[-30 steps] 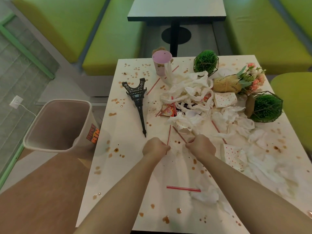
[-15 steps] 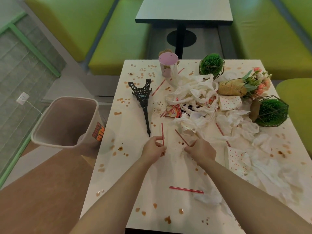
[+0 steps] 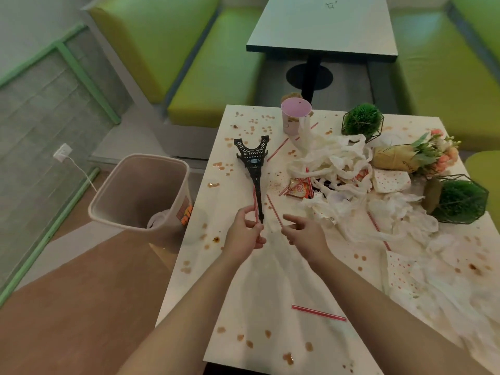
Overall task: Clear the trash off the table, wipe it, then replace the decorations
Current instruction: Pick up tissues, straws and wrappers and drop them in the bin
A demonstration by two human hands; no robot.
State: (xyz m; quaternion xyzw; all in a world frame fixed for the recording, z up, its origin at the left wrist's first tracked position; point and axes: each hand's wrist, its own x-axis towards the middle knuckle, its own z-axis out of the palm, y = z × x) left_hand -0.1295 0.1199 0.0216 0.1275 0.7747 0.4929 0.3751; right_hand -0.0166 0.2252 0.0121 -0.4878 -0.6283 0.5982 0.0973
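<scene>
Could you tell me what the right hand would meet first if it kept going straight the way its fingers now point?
Probably the red straw lying on the table just beyond the right hand, whose fingers point up-left; past it lies the tip of the black Eiffel Tower model. Height above the table is unclear.

Between your two hands and the near edge, the stained white table lies open except for one red-striped straw. To your left the open beige plastic bin stands just beside the table edge. Ahead, the toppled black Eiffel Tower model blocks the middle. To the right, a heap of crumpled white napkins and two green moss balls in wire frames crowd the table.
</scene>
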